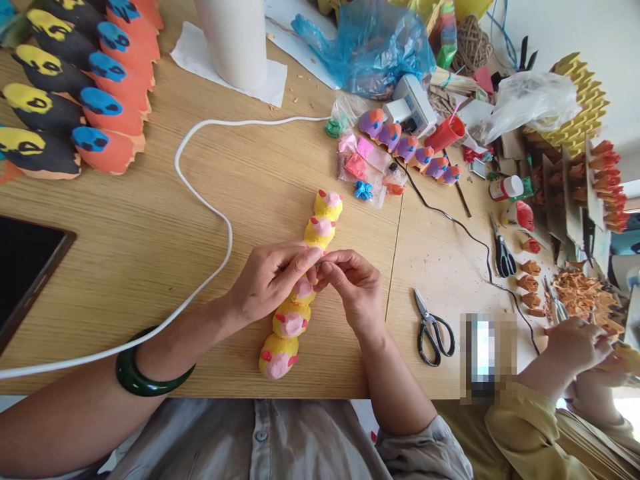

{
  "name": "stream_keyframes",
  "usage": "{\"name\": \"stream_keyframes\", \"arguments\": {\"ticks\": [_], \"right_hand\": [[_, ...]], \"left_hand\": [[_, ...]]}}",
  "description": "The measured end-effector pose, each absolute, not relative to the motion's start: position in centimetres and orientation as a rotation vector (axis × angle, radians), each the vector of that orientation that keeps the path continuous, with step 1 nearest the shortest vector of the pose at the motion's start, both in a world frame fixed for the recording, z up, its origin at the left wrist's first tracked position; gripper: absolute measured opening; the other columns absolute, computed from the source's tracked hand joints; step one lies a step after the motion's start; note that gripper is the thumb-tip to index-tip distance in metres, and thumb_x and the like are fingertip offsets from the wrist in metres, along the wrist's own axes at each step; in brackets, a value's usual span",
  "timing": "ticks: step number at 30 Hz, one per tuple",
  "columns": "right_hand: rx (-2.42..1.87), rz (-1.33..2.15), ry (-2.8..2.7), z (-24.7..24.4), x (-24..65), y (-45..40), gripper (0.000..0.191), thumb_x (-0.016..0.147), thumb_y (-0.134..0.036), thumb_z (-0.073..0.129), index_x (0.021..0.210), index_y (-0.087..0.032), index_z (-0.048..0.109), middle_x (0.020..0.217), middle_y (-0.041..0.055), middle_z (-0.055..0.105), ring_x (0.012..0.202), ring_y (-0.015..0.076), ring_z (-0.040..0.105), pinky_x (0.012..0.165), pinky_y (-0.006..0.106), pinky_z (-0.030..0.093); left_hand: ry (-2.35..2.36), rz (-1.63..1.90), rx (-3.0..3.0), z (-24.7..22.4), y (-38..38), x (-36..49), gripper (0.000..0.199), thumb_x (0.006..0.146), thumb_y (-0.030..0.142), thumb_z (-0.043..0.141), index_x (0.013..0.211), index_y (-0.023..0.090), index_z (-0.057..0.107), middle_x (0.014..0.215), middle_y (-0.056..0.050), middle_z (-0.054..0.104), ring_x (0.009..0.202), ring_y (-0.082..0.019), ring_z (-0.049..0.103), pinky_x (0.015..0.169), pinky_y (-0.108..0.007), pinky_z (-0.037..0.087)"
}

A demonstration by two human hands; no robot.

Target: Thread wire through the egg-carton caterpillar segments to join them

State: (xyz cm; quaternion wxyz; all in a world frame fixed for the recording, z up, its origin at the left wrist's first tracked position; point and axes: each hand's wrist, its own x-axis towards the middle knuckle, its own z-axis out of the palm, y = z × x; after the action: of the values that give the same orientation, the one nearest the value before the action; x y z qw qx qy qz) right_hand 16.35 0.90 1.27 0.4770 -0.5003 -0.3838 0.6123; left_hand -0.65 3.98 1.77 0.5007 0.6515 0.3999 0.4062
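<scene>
A pale wood-grain worktop (280, 167) fills most of the scene, its near edge running in front of my shirt (220, 433), a dark seam crossing it to my right, and a white wall (595, 33) rising beyond its far right corner. The row of yellow-and-pink figures (325, 230) lies slantwise near the middle of the near edge; my two hands cover part of it. Over the row, my left hand (273, 280) and right hand (355, 287) meet, thumbs and fingers drawn together at the tips; I cannot tell whether they pinch something small. A white cable (229, 227) loops from the left edge past the row, close by my left forearm and its green bangle (133, 373). Black and orange figures (113, 103) occupy the far left corner, a dark-screened device (30, 267) the left edge. Toward the far edge stand a white cylinder (240, 40), a blue plastic bag (385, 50) and, nearer, purple figures (405, 147) beside small bags of coloured material (356, 165). Black-handled scissors (427, 320) lie right of my right hand, near the near edge; farther right, a co-worker's hand (575, 347) is beside orange shavings (580, 293).
</scene>
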Motion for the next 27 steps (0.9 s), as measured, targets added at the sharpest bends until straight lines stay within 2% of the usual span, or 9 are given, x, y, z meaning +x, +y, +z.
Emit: {"name": "stream_keyframes", "arguments": {"ticks": [7, 11, 14, 19, 24, 27], "right_hand": [[-1.206, 1.464, -0.932, 1.42, 16.29, 0.79, 0.021, 0.086, -0.044, 0.085, 0.091, -0.025, 0.078, 0.083, 0.0001, 0.078, 0.071, 0.0134, 0.069, 0.065, 0.028, 0.064], [-1.193, 1.458, -0.975, 1.56, 16.37, 0.82, 0.025, 0.092, -0.049, 0.078, 0.100, -0.026, 0.080, 0.080, -0.0007, 0.075, 0.067, 0.0135, 0.068, 0.066, 0.031, 0.064], [-1.188, 1.452, -0.981, 1.47, 16.27, 0.74, 0.027, 0.090, -0.050, 0.080, 0.105, -0.027, 0.079, 0.082, -0.0006, 0.075, 0.069, 0.0138, 0.068, 0.067, 0.031, 0.064], [-1.183, 1.397, -0.995, 1.15, 15.95, 0.52, 0.021, 0.087, -0.042, 0.086, 0.095, -0.025, 0.077, 0.082, -0.0015, 0.076, 0.067, 0.0118, 0.069, 0.064, 0.027, 0.063], [-1.205, 1.378, -0.909, 1.29, 16.24, 0.76, 0.035, 0.096, -0.049, 0.073, 0.076, -0.021, 0.067, 0.063, -0.0048, 0.063, 0.056, 0.0097, 0.059, 0.058, 0.025, 0.058], [-1.203, 1.386, -0.883, 1.24, 16.45, 0.96, 0.033, 0.094, -0.049, 0.076, 0.078, -0.021, 0.069, 0.068, -0.0037, 0.066, 0.056, 0.0095, 0.060, 0.057, 0.025, 0.057]], "left_hand": [[1.048, 1.010, 1.621, 2.00, 4.01, -0.62, 0.039, 0.101, 0.036, 0.061, 0.065, 0.021, 0.057, 0.060, 0.003, 0.059, 0.055, -0.011, 0.051, 0.054, -0.026, 0.040], [1.043, 0.992, 1.496, 1.83, 4.05, -0.63, 0.042, 0.102, 0.042, 0.061, 0.067, 0.020, 0.059, 0.061, 0.003, 0.060, 0.055, -0.011, 0.050, 0.053, -0.025, 0.041], [1.014, 0.977, 1.423, 1.74, 4.07, -0.68, 0.041, 0.102, 0.045, 0.062, 0.069, 0.021, 0.063, 0.062, 0.002, 0.061, 0.055, -0.012, 0.050, 0.053, -0.026, 0.042], [0.986, 0.896, 1.415, 1.83, 3.96, -0.69, 0.043, 0.102, 0.044, 0.060, 0.067, 0.021, 0.061, 0.060, 0.001, 0.059, 0.058, -0.014, 0.055, 0.057, -0.028, 0.044], [1.022, 0.940, 1.336, 2.11, 3.97, -0.81, 0.044, 0.103, 0.042, 0.056, 0.065, 0.021, 0.063, 0.067, -0.002, 0.067, 0.064, -0.016, 0.061, 0.065, -0.030, 0.049], [1.089, 0.984, 1.309, 2.00, 4.07, -0.91, 0.043, 0.102, 0.040, 0.059, 0.063, 0.022, 0.064, 0.063, -0.001, 0.064, 0.063, -0.015, 0.058, 0.066, -0.030, 0.048]]}}
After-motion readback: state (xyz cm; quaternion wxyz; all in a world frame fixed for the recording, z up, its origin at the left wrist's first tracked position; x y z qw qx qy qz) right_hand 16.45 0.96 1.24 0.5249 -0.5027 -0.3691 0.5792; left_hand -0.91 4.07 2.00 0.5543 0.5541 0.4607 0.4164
